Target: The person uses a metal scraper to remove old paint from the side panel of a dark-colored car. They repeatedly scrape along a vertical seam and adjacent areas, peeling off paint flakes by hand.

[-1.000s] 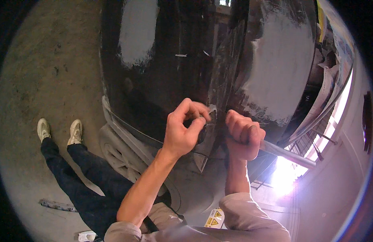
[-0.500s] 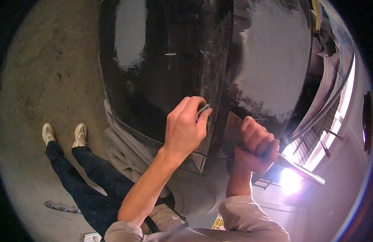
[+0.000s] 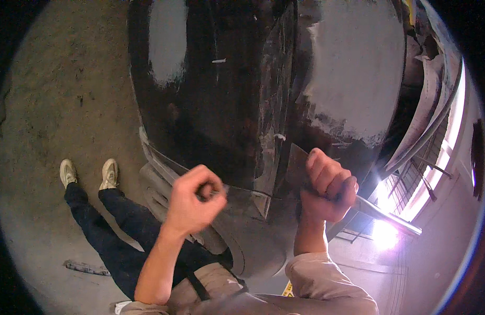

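Note:
In front of me is a dark vehicle panel [image 3: 216, 115] with scuffed paint and smeared grey patches. My left hand [image 3: 195, 202] is curled near the panel's lower edge, off its surface. A thin grey piece [image 3: 225, 189] shows at its fingertips, blurred. My right hand [image 3: 329, 184] is a fist around a scraper; its flat dark blade [image 3: 295, 163] sticks out on the left, and its shiny handle [image 3: 389, 218] out on the right. Just above the blade, a small whitish dab [image 3: 279, 137] sits on the seam strip [image 3: 271, 105].
A large grey patch [image 3: 352, 73] covers the panel's right part; a narrower one [image 3: 167, 42] is at upper left. A dusty wheel [image 3: 153, 186] lies below the panel, left of my arm. My shoes [image 3: 109, 174] are on the concrete floor [image 3: 53, 105]. A bright light [image 3: 384, 234] shines at right.
My left hand has drawn away from the seam strip, down and to the left, still curled. The whitish dab is now uncovered. My right hand has shifted slightly left with the scraper.

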{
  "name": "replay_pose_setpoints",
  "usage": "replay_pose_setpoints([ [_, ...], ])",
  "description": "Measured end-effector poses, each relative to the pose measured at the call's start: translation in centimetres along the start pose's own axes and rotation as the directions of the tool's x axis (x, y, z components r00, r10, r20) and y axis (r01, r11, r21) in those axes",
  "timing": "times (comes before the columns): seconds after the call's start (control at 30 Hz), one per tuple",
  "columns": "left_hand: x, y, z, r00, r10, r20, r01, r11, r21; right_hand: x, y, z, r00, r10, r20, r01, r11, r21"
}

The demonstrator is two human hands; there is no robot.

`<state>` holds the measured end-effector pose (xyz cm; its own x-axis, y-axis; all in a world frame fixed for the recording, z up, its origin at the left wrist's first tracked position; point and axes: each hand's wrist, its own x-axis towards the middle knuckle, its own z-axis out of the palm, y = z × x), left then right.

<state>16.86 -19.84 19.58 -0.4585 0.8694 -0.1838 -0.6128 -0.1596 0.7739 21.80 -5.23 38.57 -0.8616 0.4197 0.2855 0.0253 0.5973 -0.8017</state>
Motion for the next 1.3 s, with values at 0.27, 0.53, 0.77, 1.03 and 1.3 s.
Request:
replay_pose_setpoints([
  [0.27,1.9,-1.7,-7.2,0.895,0.154,-0.419,-0.087,0.981,0.175,-0.3,-0.4,0.5,1.000,0.001,-0.011,-0.002,1.000,-0.018],
  [0.53,2.6,-1.8,-12.4,0.810,0.233,-0.539,0.109,0.842,0.528,-0.9,-0.6,0.5,1.000,-0.009,-0.030,0.009,1.000,-0.008],
  [0.77,4.0,1.6,-7.1,0.668,0.676,-0.310,-0.137,0.522,0.842,-1.4,-0.6,0.4,0.999,-0.015,-0.047,0.017,0.999,0.027],
  [1.03,4.2,-0.2,8.9,0.983,0.070,-0.167,-0.096,0.984,-0.149,-2.4,-0.4,-0.6,1.000,-0.012,0.000,0.012,1.000,0.007],
  [1.3,-0.5,-1.6,9.5,0.958,-0.266,0.107,0.287,0.901,-0.325,-4.6,-0.4,-0.5,0.999,0.044,0.011,-0.043,0.993,-0.111],
])
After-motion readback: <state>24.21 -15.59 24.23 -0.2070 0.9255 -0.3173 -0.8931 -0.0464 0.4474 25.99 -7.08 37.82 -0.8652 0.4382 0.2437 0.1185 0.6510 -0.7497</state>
